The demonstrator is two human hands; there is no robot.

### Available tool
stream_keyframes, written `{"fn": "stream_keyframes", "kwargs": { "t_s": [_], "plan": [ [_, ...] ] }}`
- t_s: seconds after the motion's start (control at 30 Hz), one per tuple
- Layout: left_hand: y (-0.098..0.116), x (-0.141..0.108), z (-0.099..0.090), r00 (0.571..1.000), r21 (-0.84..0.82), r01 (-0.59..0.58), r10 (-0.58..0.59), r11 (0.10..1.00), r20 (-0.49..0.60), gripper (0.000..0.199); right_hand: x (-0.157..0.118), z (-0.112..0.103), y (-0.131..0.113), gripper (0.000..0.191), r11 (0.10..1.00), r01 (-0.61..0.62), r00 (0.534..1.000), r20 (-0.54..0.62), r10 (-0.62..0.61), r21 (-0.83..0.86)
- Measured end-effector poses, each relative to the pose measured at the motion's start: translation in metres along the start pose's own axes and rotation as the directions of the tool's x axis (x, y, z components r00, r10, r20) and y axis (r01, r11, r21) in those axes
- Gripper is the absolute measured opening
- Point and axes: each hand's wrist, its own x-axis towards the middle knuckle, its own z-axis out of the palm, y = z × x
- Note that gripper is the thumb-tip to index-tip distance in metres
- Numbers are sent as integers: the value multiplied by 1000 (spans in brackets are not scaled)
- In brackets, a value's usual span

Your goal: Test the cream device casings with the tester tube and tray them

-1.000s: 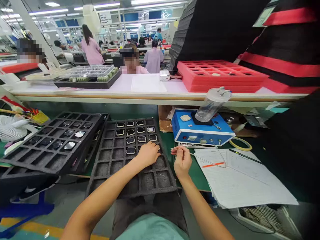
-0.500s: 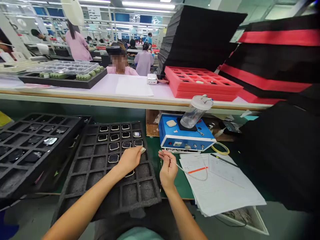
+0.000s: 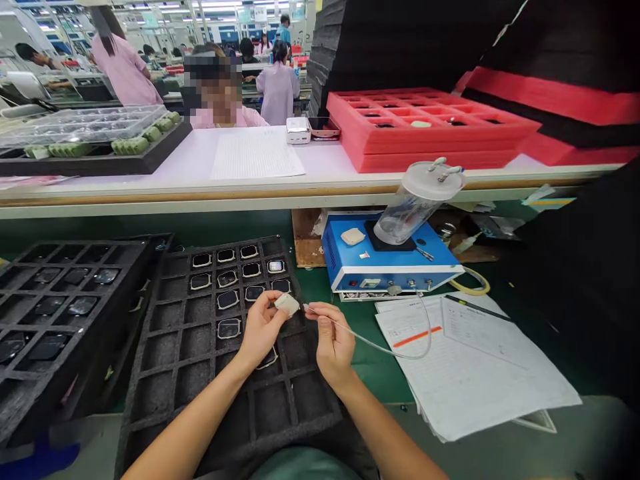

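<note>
Between its thumb and fingers, my left hand [image 3: 263,330] holds a small pale square piece [image 3: 287,305] above the black foam tray [image 3: 150,357]. Just to the right, my right hand [image 3: 334,340] pinches the end of a thin clear tube [image 3: 381,347], its tip close to the pale piece. The tube curves back to a blue box [image 3: 395,263] with knobs on its front. Several watch-like pieces with dark faces, such as one watch piece [image 3: 229,328], lie in the tray's compartments. Another pale piece [image 3: 353,236] rests on the blue box.
A clear cylinder [image 3: 407,212] leans on the blue box. Papers [image 3: 480,373] lie at the right. Another black tray [image 3: 30,320] stands at the left. Red foam trays [image 3: 425,143] sit on the raised shelf [image 3: 200,190]. A person [image 3: 215,100] is behind it.
The view has shifted. My left hand has turned, bringing the pale piece into clearer sight, and my two hands have come closer together.
</note>
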Motion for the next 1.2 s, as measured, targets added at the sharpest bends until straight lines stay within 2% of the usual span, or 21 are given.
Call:
{"fn": "stream_keyframes", "kwargs": {
  "t_s": [0.17, 0.3, 0.53, 0.77, 1.2],
  "plan": [
    [6, -1, 0, 999, -80, 22, -24, 997, -28, 37, 0, 0, -1, 15, 1000, 1, 1000, -18, -1, -8],
    [8, -2, 2, 998, -105, 38, -42, 994, -39, 48, -1, -2, 1, 16, 1000, 24, 1000, -18, -24, -18],
    [5, -3, 1, 997, -95, 76, -77, 993, -11, 41, 0, -2, 1, 16, 999, 22, 1000, 4, -22, -48],
    [7, -5, 3, 995, -69, 99, -98, 993, 23, 48, -1, -3, 2, 15, 998, -48, 998, -30, 46, -38],
    [9, -6, 4, 994, -54, 110, -108, 992, 26, 51, 0, -2, -1, 15, 999, -50, 997, -61, 51, 18]
  ]
}}
